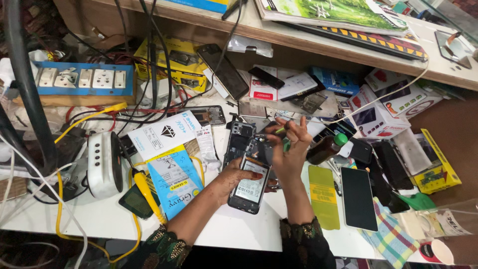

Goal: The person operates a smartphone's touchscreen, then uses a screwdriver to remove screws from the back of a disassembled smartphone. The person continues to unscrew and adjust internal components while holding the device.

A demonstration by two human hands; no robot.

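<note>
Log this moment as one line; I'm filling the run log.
left hand: steadies opened phone on white table | right hand: holds green-handled tool over its top | brown bottle: beside right hand

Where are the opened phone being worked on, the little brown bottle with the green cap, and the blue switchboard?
opened phone point(250, 187), head view, on its exposed battery.
brown bottle point(322, 149), head view, on its brown body.
blue switchboard point(82, 79), head view, on the white switches at its middle.
</note>
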